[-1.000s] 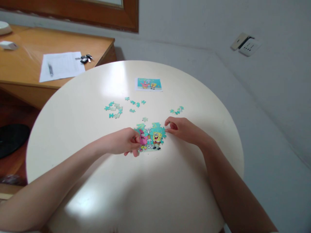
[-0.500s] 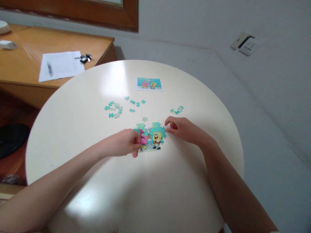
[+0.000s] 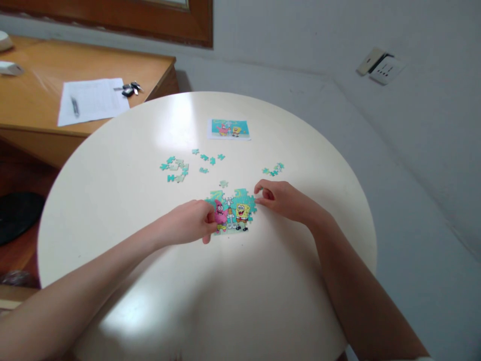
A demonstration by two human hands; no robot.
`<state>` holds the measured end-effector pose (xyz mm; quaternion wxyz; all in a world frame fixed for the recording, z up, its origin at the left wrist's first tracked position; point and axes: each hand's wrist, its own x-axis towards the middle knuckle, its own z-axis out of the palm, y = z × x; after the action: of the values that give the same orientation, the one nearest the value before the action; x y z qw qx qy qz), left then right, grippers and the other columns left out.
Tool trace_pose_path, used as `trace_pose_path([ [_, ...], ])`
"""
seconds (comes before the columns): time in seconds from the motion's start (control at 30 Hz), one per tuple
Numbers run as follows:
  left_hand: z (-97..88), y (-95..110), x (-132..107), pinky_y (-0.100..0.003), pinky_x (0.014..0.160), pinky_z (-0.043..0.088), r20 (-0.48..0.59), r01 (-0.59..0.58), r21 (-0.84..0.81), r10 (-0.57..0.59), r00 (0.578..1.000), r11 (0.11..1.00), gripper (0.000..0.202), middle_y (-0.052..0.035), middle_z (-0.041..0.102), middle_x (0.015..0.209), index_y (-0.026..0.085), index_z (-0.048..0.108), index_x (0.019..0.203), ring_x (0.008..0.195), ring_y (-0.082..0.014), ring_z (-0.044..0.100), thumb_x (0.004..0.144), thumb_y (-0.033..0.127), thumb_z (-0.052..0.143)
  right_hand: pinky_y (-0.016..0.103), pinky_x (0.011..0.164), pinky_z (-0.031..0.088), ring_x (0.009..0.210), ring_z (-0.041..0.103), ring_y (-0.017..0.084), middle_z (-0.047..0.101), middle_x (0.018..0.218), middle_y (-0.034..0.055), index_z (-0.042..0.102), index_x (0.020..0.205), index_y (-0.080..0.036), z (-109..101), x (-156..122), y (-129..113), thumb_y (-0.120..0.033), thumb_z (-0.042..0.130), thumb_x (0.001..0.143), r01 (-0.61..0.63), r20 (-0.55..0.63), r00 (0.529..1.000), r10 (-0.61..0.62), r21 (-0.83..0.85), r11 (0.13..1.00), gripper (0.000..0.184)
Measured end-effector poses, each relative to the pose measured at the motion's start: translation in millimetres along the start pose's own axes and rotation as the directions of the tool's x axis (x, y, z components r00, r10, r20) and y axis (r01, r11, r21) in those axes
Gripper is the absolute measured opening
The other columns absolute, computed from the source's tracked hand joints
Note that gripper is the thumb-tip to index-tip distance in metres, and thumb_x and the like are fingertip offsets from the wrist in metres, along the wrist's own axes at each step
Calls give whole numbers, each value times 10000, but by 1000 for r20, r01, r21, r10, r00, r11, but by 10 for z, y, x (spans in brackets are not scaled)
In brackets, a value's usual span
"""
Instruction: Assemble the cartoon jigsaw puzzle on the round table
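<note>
A partly assembled jigsaw puzzle with pink, white and yellow cartoon figures on turquoise lies on the round white table. Over its left edge is my left hand, fingers curled and pressed together; whatever is in the fingertips is hidden. My right hand is at the right edge, its bent index finger and thumb apart, the thumb tip close to the puzzle's edge. Just above the puzzle lies a single pale puzzle piece. Loose pieces form a small group beyond my right hand.
More loose puzzle pieces are spread at the left, with several others toward the middle. A printed picture card lies farther back. The round table adjoins a wooden desk holding paper and keys.
The view has shifted very slightly. Both hands stay at the puzzle's two sides, with the left one's fingers marginally lower. The loose pieces have not moved.
</note>
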<state>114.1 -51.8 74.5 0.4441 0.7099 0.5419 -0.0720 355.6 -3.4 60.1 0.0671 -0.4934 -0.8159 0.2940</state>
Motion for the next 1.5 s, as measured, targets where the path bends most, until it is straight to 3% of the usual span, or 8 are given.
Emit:
trace_pose_path([
  [0.7,2,101,-50,-266,541,334,-70,39,111,-31,997,993,237,10,670,596,201,512,556,529,-136,522,760,280,419,236,578,306,574,454,111,504,617,-34,569,879,-192,-6,-3,-10,-237,519,790,7,-2,1000,-7,7,1000,111],
  [1.1,0,137,-48,-267,515,304,-80,63,157,-51,995,986,203,-7,665,603,198,475,586,534,-144,532,773,268,438,234,565,310,560,449,110,501,604,-37,566,867,-195,-7,-3,-24,-261,515,794,-9,-2,1000,9,10,1000,111],
  [1.3,12,119,-32,-273,509,282,-133,64,214,-36,991,975,159,-25,649,658,208,488,704,566,-164,554,817,312,446,230,568,309,566,453,109,499,604,-39,573,875,-194,-5,-4,-8,-257,514,791,0,-4,1000,1,15,1000,121],
  [1.5,-6,82,-10,-281,517,276,-188,110,328,-49,981,938,244,-58,627,701,209,507,708,647,-204,571,805,428,465,230,571,308,569,451,108,503,611,-38,576,880,-194,-6,-12,-19,-261,515,792,-4,-9,1000,4,8,1000,126],
])
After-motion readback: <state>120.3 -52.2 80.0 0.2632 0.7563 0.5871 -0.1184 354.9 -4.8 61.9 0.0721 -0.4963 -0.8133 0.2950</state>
